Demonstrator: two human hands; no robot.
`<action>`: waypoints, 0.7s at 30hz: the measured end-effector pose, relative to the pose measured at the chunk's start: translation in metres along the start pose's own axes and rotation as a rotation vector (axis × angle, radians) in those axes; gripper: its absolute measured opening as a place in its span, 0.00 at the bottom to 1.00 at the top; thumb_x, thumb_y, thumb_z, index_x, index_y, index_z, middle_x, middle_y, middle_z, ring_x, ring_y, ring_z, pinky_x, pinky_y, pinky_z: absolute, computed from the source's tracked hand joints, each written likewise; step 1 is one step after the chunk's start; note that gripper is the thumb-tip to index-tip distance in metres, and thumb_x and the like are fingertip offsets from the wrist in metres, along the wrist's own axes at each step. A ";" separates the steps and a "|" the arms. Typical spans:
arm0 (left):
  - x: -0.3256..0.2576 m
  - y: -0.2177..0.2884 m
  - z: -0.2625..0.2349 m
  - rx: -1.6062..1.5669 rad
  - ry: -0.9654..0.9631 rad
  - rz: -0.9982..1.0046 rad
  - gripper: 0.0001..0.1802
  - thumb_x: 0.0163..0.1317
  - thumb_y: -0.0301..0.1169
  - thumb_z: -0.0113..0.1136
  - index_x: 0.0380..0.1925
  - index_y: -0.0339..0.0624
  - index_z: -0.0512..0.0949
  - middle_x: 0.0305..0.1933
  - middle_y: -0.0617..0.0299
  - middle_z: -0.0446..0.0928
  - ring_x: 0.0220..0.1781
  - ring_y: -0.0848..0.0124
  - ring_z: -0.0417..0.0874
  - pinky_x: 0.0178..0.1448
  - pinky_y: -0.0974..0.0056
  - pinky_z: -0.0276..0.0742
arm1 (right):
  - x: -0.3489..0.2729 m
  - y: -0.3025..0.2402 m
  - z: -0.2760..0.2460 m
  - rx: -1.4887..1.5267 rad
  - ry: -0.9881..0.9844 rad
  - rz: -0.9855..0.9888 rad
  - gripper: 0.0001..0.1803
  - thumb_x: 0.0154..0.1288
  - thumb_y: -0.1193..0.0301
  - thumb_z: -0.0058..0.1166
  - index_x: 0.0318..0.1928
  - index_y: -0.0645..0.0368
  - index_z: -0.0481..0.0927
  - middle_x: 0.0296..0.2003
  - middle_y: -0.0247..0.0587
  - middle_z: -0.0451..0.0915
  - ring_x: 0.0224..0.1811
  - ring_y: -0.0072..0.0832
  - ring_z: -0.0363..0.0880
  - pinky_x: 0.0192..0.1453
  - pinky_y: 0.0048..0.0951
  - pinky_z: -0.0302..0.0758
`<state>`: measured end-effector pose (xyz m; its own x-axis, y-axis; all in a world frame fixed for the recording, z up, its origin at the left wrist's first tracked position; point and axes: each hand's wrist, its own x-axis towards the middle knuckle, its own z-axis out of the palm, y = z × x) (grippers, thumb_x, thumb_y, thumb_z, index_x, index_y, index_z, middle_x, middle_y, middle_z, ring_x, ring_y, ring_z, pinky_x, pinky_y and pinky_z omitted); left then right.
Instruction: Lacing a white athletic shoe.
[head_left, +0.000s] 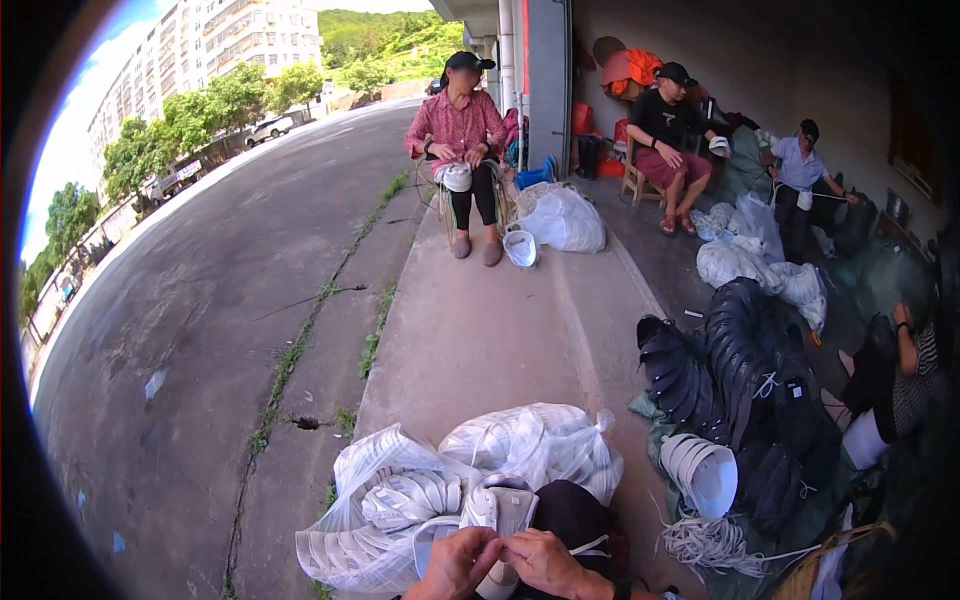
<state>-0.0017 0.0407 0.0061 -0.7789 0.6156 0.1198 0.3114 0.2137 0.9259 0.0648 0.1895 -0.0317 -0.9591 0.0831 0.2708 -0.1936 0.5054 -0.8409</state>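
A pale grey and white shoe upper point(512, 503) lies at the lower middle, partly covered by my hands. Both hands are over it with fingertips pinched together, my left hand point(460, 563) meeting my right hand point(546, 560). Whatever is between the fingertips, perhaps a thin lace, is too small to make out. Just left of the upper shows the pale lining of another white shoe piece point(432, 540). Clear plastic bags full of stacked white shoe uppers lie beyond my hands, one bag point(375, 545) at the left and another bag point(540, 440) farther off.
To the right stand nested white uppers point(690, 470), a heap of white laces point(712, 545) and long stacks of black uppers point(745, 370). Ahead, a seated person point(465, 140) handles a white piece beside a white sack point(563, 220). Other people sit at the right. A paved road point(190, 330) runs left.
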 end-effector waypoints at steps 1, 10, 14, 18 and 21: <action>0.002 -0.001 -0.001 -0.001 0.005 0.001 0.08 0.67 0.29 0.57 0.32 0.34 0.78 0.24 0.54 0.77 0.26 0.69 0.77 0.30 0.64 0.71 | 0.002 0.002 0.000 0.006 0.008 -0.018 0.05 0.62 0.75 0.53 0.35 0.64 0.79 0.28 0.54 0.79 0.33 0.52 0.78 0.34 0.45 0.74; 0.006 -0.012 -0.009 -0.067 -0.022 -0.015 0.08 0.65 0.31 0.61 0.34 0.37 0.80 0.28 0.56 0.79 0.31 0.68 0.79 0.35 0.65 0.73 | 0.005 0.009 -0.002 0.005 -0.090 0.083 0.07 0.62 0.71 0.57 0.35 0.62 0.80 0.29 0.56 0.79 0.34 0.51 0.79 0.35 0.43 0.75; 0.011 -0.032 -0.009 0.001 0.011 0.176 0.06 0.61 0.30 0.63 0.35 0.39 0.81 0.34 0.55 0.79 0.36 0.62 0.80 0.40 0.61 0.75 | 0.003 0.011 -0.008 0.024 -0.145 0.042 0.08 0.65 0.71 0.57 0.40 0.64 0.81 0.31 0.46 0.81 0.35 0.39 0.81 0.41 0.33 0.76; 0.004 -0.027 -0.017 0.090 0.121 0.203 0.10 0.59 0.31 0.66 0.39 0.40 0.81 0.46 0.53 0.78 0.50 0.57 0.78 0.52 0.59 0.74 | 0.022 -0.016 -0.055 0.357 -0.184 0.241 0.11 0.72 0.67 0.51 0.41 0.62 0.81 0.33 0.36 0.82 0.36 0.23 0.79 0.44 0.24 0.74; 0.005 -0.040 -0.027 0.069 0.187 0.175 0.07 0.59 0.27 0.64 0.37 0.38 0.80 0.43 0.53 0.78 0.46 0.57 0.79 0.49 0.59 0.74 | 0.050 -0.041 -0.120 0.295 -0.003 0.221 0.15 0.75 0.64 0.46 0.35 0.61 0.78 0.30 0.34 0.79 0.35 0.19 0.77 0.45 0.23 0.72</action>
<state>-0.0323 0.0149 -0.0207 -0.7954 0.4978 0.3458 0.4811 0.1715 0.8597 0.0499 0.2754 0.0725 -0.9848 0.1602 0.0664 -0.0324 0.2062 -0.9780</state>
